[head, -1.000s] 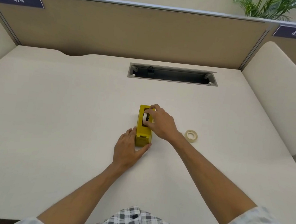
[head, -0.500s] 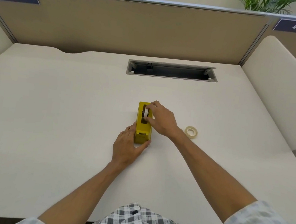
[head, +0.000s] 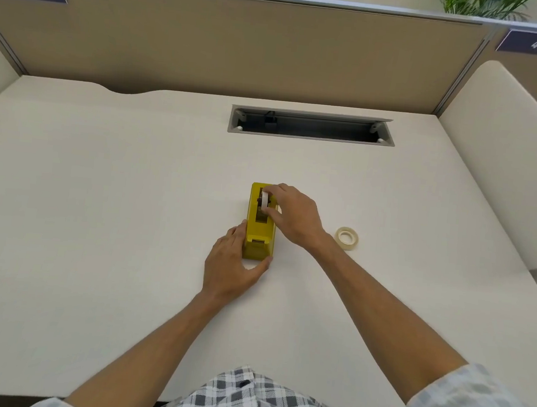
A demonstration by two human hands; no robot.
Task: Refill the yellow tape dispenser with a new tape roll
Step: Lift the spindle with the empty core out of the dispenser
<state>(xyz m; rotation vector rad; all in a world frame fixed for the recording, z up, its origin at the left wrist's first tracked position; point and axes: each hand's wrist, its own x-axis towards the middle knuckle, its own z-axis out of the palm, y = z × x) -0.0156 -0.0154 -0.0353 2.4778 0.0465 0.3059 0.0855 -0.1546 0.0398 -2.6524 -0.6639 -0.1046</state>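
head | right hand (head: 292, 217) pinching white roll (head: 264, 200) in yellow dispenser (head: 258, 225) | left hand (head: 231, 265) clasps its near end

Yellow dispenser (head: 259, 235) upright; roll (head: 346, 238) flat.

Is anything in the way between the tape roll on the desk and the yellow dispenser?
Yes. The right hand and its wrist lie between the tape roll and the dispenser. That hand pinches a white spool sitting in the dispenser's slot, where the roll has to go.
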